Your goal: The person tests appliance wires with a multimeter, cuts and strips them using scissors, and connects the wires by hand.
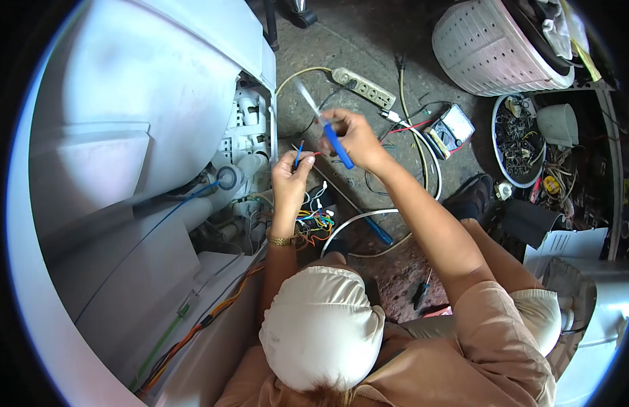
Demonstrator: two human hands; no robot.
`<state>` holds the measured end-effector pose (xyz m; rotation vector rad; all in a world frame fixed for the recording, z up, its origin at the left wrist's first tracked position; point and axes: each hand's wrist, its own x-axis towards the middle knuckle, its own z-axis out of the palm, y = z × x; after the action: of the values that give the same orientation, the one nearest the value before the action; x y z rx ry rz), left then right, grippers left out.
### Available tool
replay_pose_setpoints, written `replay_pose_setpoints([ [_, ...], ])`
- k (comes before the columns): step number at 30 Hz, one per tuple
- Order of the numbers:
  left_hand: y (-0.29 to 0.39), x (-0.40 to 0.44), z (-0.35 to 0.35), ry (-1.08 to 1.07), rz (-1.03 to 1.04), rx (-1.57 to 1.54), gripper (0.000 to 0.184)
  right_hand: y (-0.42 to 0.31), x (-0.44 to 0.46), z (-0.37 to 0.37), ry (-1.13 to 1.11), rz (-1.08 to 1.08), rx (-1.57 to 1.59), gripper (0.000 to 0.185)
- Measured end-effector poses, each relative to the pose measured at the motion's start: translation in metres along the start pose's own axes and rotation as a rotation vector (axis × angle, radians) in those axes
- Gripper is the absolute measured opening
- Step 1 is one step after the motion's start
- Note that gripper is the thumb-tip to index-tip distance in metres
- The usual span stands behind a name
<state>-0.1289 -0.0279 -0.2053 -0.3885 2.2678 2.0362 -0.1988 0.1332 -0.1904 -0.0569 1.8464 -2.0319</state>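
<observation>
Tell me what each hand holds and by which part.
The right hand grips a slim, bladed tool by its blue handle, near the pale, blurred blade. The left hand apparently pinches thin blue and red wires near their ends.

The place appears to be a repair workshop for household appliances. A big white machine (152, 81) has its hoses (250, 165) and coloured wires (319, 221) exposed. On the stained bare floor (402, 37) lie an analogue multimeter (455, 127), a power strip (363, 88) and a blue-handled screwdriver (379, 232); near a perforated white tub (494, 51) sits a round basin (495, 139) heaped with small dark parts (521, 146).
</observation>
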Motion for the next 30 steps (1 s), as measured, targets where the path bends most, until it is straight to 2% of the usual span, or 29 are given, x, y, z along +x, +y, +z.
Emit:
replay_pose_setpoints([
  [2,-0.002,0.004,-0.001,0.085,0.007,-0.109,0.009,-0.014,-0.005,-0.001,0.061,0.036,0.037,0.041],
  [4,0.002,0.005,0.001,0.164,-0.008,-0.221,0.010,0.002,-0.022,-0.002,0.087,-0.048,-0.181,0.044],
  [6,0.008,0.004,0.002,0.207,-0.021,-0.208,0.011,0.016,-0.045,0.003,0.122,-0.064,-0.303,0.051],
  [11,0.002,0.002,0.005,0.267,0.000,-0.207,0.011,0.037,-0.070,0.028,0.182,-0.158,-0.483,0.053],
  [19,0.004,0.000,0.011,0.262,0.006,-0.443,0.007,0.030,-0.063,0.044,0.220,-0.208,-0.463,0.035],
  [23,0.006,-0.003,0.011,0.252,-0.042,-0.465,0.005,0.033,-0.062,0.046,0.253,-0.203,-0.456,0.034],
  [30,0.008,-0.003,0.012,0.223,-0.004,-0.461,0.004,0.036,-0.058,0.048,0.296,-0.231,-0.438,0.035],
])
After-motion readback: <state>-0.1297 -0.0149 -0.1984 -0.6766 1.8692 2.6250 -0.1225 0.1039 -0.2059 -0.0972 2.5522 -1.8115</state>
